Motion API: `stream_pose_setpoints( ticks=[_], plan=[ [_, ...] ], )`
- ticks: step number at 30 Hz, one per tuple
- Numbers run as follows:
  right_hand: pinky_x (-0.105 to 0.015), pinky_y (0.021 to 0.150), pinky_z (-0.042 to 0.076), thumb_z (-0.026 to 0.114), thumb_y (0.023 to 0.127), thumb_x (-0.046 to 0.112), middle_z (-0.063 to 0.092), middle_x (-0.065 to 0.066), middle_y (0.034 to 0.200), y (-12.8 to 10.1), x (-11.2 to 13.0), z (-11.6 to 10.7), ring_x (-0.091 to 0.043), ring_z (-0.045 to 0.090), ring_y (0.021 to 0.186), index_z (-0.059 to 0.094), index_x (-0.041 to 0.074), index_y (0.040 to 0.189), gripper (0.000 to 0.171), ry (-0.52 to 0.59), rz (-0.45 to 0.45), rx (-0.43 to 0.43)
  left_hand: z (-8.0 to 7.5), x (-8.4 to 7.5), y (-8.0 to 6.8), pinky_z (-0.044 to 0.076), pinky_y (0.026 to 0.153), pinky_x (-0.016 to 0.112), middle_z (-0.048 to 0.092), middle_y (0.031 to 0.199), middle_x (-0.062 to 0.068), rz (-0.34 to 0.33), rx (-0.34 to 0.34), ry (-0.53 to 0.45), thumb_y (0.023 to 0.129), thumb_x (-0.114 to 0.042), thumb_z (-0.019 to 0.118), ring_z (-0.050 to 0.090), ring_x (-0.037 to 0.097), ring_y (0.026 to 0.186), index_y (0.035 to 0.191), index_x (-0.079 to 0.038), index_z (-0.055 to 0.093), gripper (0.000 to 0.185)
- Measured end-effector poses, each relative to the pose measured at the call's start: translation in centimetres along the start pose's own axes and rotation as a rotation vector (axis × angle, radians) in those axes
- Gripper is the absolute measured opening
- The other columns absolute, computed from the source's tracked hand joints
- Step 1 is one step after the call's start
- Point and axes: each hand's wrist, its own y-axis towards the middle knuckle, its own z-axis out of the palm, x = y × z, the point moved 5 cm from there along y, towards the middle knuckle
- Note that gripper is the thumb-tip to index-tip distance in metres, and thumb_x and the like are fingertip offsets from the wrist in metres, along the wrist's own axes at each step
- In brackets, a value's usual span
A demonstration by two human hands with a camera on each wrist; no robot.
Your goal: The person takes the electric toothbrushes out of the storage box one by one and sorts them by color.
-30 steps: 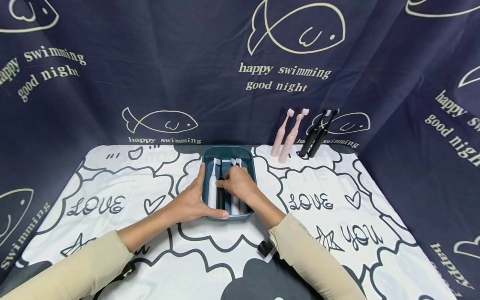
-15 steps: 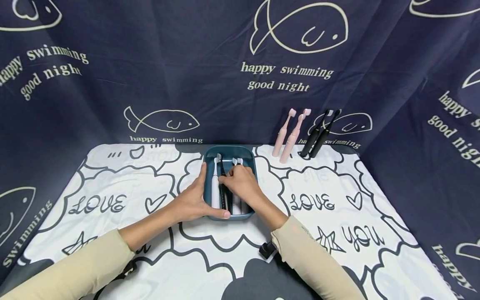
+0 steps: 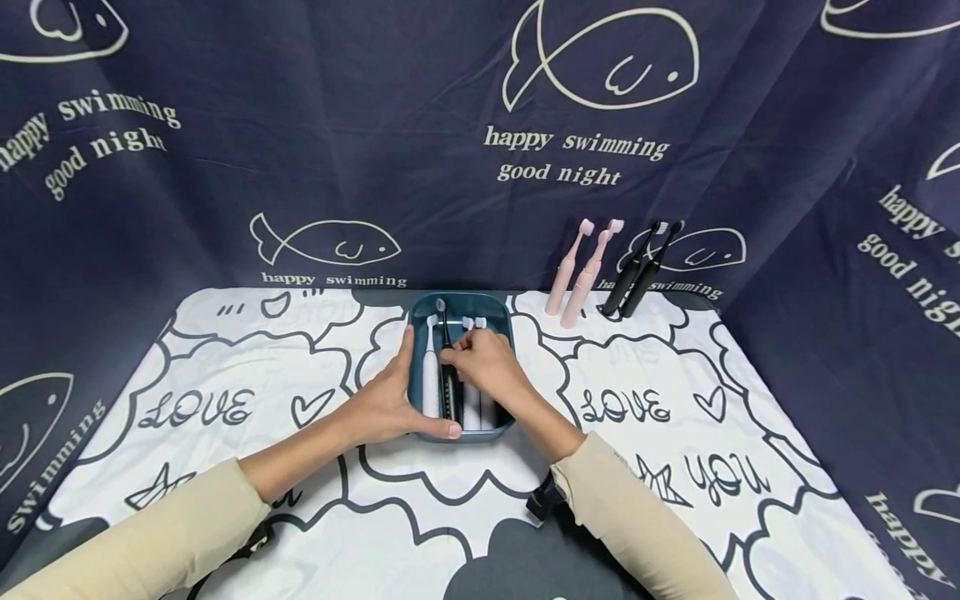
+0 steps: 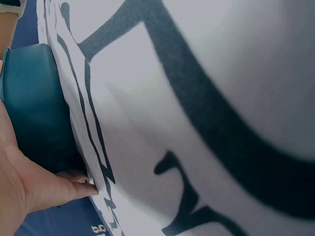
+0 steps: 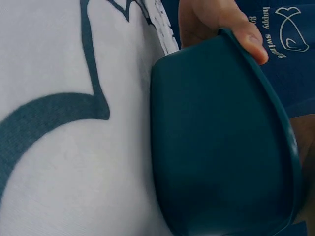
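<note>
A teal tray (image 3: 501, 327) stands mid-table with white electric toothbrushes (image 3: 428, 375) lying in it. My right hand (image 3: 480, 360) pinches a black toothbrush (image 3: 448, 385) and holds it tilted, head raised toward the tray's far rim. My left hand (image 3: 390, 400) grips the tray's left wall and near corner, thumb along the front edge. The left wrist view shows the tray wall (image 4: 34, 98) against my palm. The right wrist view shows the tray's outer wall (image 5: 216, 142) with the left thumb (image 5: 246, 37) over its rim.
Two pink toothbrushes (image 3: 577, 271) and two black toothbrushes (image 3: 637, 268) lean against the dark blue fish-print curtain at the back right. A white cloth (image 3: 225, 400) with black doodles covers the table. Curtains close in the left, right and back sides.
My right hand has shifted slightly back and lifted the black toothbrush's head up out of the row. The left hand stays on the tray.
</note>
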Motion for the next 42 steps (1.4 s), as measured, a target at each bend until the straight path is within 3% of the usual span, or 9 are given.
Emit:
stream_pose_setpoints(
  ticks=[3, 7, 15, 22, 29, 36, 42],
  plan=[
    [-0.027, 0.068, 0.06, 0.076, 0.101, 0.026, 0.065, 0.004, 0.066, 0.0, 0.0, -0.2, -0.013, 0.075, 0.067, 0.066, 0.016, 0.074, 0.03, 0.03, 0.024, 0.012, 0.0, 0.0, 0.0, 0.037, 0.134, 0.063, 0.014, 0.188, 0.027, 0.0, -0.003, 0.007, 0.07, -0.069, 0.102, 0.032, 0.043, 0.171, 0.178, -0.022, -0.026, 0.174],
    [-0.031, 0.075, 0.068, 0.077, 0.099, 0.023, 0.078, -0.002, 0.083, -0.2, 0.1, -0.5, -0.016, 0.083, 0.077, 0.078, 0.009, 0.09, 0.017, 0.084, 0.057, 0.024, 0.0, 0.0, 0.0, 0.037, 0.134, 0.063, 0.015, 0.188, 0.026, -0.003, -0.006, 0.023, 0.069, -0.071, 0.102, 0.033, 0.043, 0.17, 0.179, -0.021, -0.025, 0.175],
    [-0.037, 0.087, 0.07, 0.079, 0.102, 0.023, 0.086, -0.011, 0.103, -1.0, 0.4, -1.5, -0.026, 0.086, 0.088, 0.08, 0.003, 0.115, 0.024, 0.162, 0.062, 0.037, -0.1, 0.0, 0.0, 0.038, 0.134, 0.063, 0.015, 0.188, 0.027, 0.001, -0.008, 0.018, 0.069, -0.071, 0.103, 0.033, 0.043, 0.17, 0.179, -0.021, -0.024, 0.175],
    [-0.038, 0.085, 0.071, 0.079, 0.102, 0.02, 0.083, -0.013, 0.105, -1.5, -0.4, -2.1, -0.025, 0.085, 0.086, 0.078, 0.0, 0.118, 0.025, 0.273, 0.044, 0.006, 0.0, 0.0, 0.0, 0.037, 0.134, 0.063, 0.014, 0.188, 0.026, 0.003, -0.012, 0.015, 0.068, -0.07, 0.103, 0.031, 0.043, 0.171, 0.179, -0.019, -0.023, 0.176],
    [-0.044, 0.09, 0.071, 0.078, 0.103, 0.015, 0.082, -0.017, 0.111, -1.8, -1.1, -2.8, -0.018, 0.083, 0.088, 0.076, -0.003, 0.12, 0.025, 0.357, 0.013, -0.054, 0.1, 0.0, 0.0, 0.036, 0.135, 0.064, 0.012, 0.189, 0.025, -0.007, -0.008, 0.015, 0.069, -0.07, 0.103, 0.028, 0.043, 0.172, 0.179, -0.021, -0.025, 0.175],
    [-0.034, 0.089, 0.07, 0.076, 0.105, 0.011, 0.08, -0.018, 0.111, -2.0, -1.6, -3.9, -0.01, 0.079, 0.086, 0.074, -0.007, 0.126, 0.028, 0.457, 0.023, -0.107, 0.0, 0.0, 0.0, 0.036, 0.134, 0.064, 0.013, 0.189, 0.024, -0.002, -0.013, 0.001, 0.068, -0.07, 0.103, 0.031, 0.043, 0.171, 0.179, -0.021, -0.024, 0.176],
    [-0.033, 0.09, 0.07, 0.072, 0.106, 0.005, 0.078, -0.013, 0.11, -2.0, -2.2, -4.6, -0.007, 0.076, 0.089, 0.071, -0.012, 0.128, 0.028, 0.56, 0.019, -0.129, 0.0, 0.1, 0.1, 0.036, 0.134, 0.064, 0.014, 0.189, 0.023, -0.002, -0.016, 0.003, 0.068, -0.07, 0.103, 0.031, 0.042, 0.171, 0.179, -0.022, -0.024, 0.176]
  ],
)
